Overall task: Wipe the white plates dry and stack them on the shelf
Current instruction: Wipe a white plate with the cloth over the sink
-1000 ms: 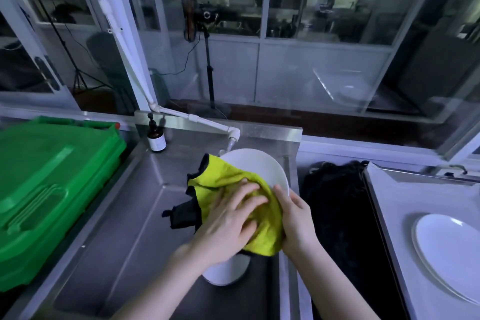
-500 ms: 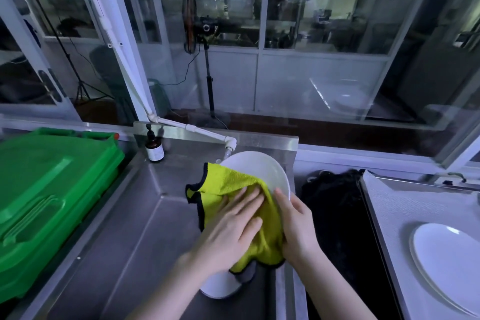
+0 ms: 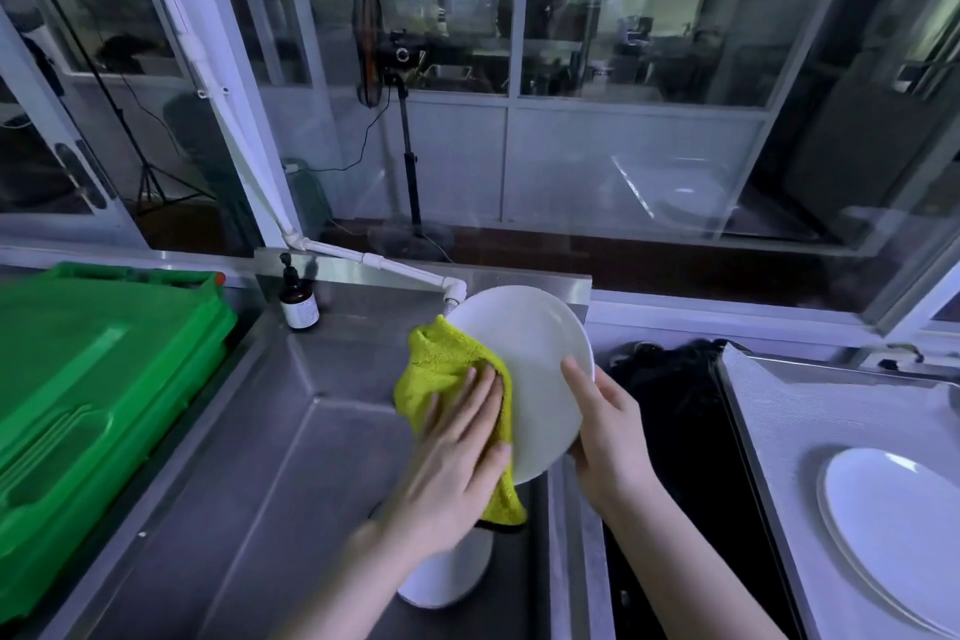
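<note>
I hold a white plate point(image 3: 530, 359) tilted on edge above the steel sink point(image 3: 249, 463). My right hand point(image 3: 605, 437) grips its right rim, thumb on the face. My left hand point(image 3: 457, 452) lies flat, fingers straight, and presses a yellow-green cloth point(image 3: 441, 369) against the plate's left side. The cloth hangs below the plate's lower edge. Another white plate point(image 3: 447, 572) lies in the sink under my left wrist, partly hidden. Stacked white plates point(image 3: 893, 525) sit on the grey surface point(image 3: 810, 411) at the right.
A green plastic crate point(image 3: 88, 411) fills the left side. A brown pump bottle point(image 3: 297, 299) stands at the sink's back rim beside a white tap pipe point(image 3: 395, 268). A dark gap point(image 3: 675, 411) lies between sink and right surface. Glass windows are behind.
The cloth and my left hand slid left off the plate's middle, baring most of its face. The plate now sits more upright in my right hand.
</note>
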